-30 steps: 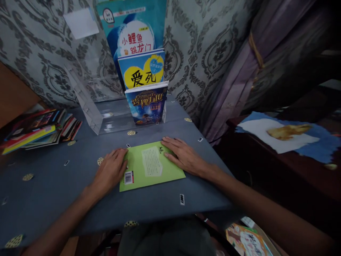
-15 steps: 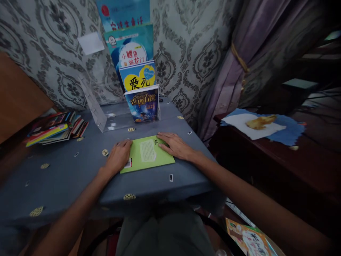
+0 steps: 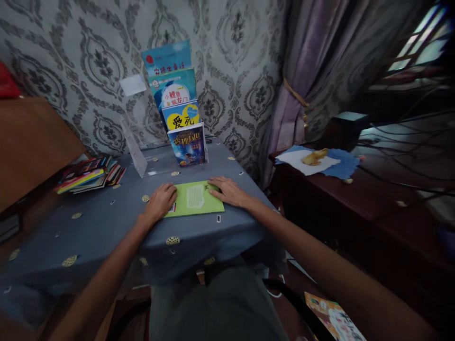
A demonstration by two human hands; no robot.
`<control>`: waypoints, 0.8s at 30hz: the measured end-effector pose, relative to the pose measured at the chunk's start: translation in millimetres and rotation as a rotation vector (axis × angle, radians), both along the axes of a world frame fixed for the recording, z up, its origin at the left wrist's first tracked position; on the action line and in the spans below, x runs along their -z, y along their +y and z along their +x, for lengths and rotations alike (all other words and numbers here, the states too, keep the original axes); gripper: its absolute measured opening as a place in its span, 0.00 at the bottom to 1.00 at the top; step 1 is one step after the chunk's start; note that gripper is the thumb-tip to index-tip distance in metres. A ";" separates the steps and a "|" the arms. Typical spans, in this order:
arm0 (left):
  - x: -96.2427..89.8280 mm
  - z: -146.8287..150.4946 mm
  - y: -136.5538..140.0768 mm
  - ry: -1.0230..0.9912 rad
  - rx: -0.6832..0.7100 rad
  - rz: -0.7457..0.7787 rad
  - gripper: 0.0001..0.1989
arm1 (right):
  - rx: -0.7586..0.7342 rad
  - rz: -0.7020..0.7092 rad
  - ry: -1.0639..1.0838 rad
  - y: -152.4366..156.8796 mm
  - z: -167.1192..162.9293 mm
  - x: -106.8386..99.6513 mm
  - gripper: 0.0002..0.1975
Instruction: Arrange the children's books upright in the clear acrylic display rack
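A light green book lies closed on the blue tablecloth, with a pale text panel and part of a barcode showing on its cover. My left hand rests on its left edge, fingers stretched forward and partly over the barcode. At the far right corner, my right hand lies flat with the thumb on the cover. Neither hand is gripping the book. Just behind it, a dark blue book stands at the front of a clear tiered rack, with a yellow-and-blue book and two taller blue books above.
A pile of books lies on the table's left side. To the right, a dark red wooden surface holds a blue cloth, white paper and a yellowish-brown object. More books sit low at the right, beside my legs.
The view has tilted upward, showing more of the wall and the window at right. Both hands stay on the green book, which keeps its place on the table.
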State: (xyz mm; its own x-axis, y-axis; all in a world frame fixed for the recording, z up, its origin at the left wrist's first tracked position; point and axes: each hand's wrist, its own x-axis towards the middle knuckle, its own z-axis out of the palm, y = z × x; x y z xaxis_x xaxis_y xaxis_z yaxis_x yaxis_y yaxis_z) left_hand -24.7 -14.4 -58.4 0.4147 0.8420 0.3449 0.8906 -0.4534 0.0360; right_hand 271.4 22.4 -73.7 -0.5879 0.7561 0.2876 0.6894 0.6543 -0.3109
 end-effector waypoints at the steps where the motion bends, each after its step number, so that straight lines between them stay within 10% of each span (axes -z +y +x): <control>1: -1.4 3.2 -4.9 0.015 0.043 -0.026 0.16 | 0.009 0.001 -0.003 -1.0 0.2 0.0 0.27; 15: 7.4 21.0 -49.0 0.114 0.239 -0.056 0.25 | 0.008 0.060 0.033 -12.9 4.3 0.2 0.24; 24: 20.0 12.2 -118.1 0.089 -0.053 0.223 0.15 | -0.334 -0.010 0.135 -58.6 -60.0 -20.2 0.19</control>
